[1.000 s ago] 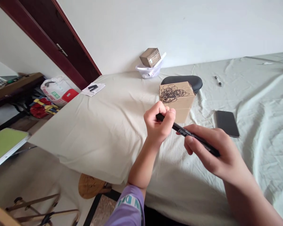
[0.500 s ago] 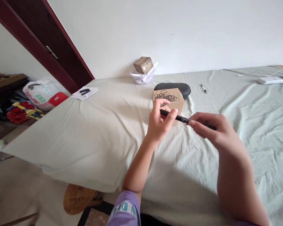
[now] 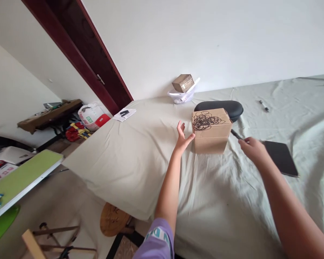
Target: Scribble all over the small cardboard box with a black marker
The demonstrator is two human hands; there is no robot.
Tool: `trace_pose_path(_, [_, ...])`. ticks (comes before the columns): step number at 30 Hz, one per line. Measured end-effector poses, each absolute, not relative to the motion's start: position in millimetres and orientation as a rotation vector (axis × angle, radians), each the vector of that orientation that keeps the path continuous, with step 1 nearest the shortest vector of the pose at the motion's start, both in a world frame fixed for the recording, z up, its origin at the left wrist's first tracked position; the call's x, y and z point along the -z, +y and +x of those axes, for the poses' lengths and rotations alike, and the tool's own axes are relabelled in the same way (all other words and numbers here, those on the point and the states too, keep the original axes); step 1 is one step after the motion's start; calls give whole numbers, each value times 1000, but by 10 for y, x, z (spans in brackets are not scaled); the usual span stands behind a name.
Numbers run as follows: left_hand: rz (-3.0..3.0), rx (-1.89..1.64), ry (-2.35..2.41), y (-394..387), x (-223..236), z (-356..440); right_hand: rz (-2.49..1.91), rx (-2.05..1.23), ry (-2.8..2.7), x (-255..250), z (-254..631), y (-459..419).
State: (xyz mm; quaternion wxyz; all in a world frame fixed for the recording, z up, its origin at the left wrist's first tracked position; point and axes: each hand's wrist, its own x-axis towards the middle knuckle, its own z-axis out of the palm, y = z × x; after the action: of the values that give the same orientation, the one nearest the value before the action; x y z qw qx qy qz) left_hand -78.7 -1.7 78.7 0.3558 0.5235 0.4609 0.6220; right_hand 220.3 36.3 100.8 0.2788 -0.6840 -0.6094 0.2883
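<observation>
A cardboard box (image 3: 211, 142) stands on the cloth-covered table, its top covered with black scribbled loops. To the left of it, my left hand (image 3: 183, 139) is open with fingers spread. Its thumb is at the box's left edge; whether it touches I cannot tell. On the other side, my right hand (image 3: 253, 149) is closed round a black marker (image 3: 235, 134), whose far end points toward the box's right side. Behind the box lies a black hard case (image 3: 234, 108), partly hidden by it.
A dark flat rectangular thing (image 3: 282, 158) lies right of the box, partly behind my right forearm. Farther back are a pen (image 3: 264, 105) and a clear plastic bowl (image 3: 179, 97) bearing a small taped box (image 3: 183, 83). Papers (image 3: 129, 113) with a black stapler lie at the left edge.
My hands have moved apart. The left hand has let go of the marker and opened beside the box; the right hand keeps the marker, now right of the box. The view has shifted left.
</observation>
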Motion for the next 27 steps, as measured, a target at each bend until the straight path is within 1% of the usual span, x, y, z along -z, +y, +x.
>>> trace_pose_path(4, [1322, -1465, 1141, 162, -250, -737, -2095, -627, -1764, -584, 2086, 411])
trace_pose_path(7, [1303, -1437, 1094, 242, 33, -663, -2172, -500, -1834, -445, 2063, 358])
trace_pose_path(9, [1299, -1452, 1069, 277, 140, -643, -2184, -444, -1866, -428, 2090, 346])
trace_pose_path(12, [1290, -1477, 1046, 314, 204, -658, -2223, -341, -1804, -456, 2201, 373])
trace_pose_path(16, [1282, -1517, 1053, 331, 227, -690, -2353, -223, -1565, -450, 2448, 437])
trace_pose_path(22, [1254, -1560, 1083, 344, 276, -684, -2440, -354, -1371, -323, 2746, 558])
trace_pose_path(27, [1258, -1542, 1072, 385, 240, -697, -2477, -368, -1299, -321, 2867, 623])
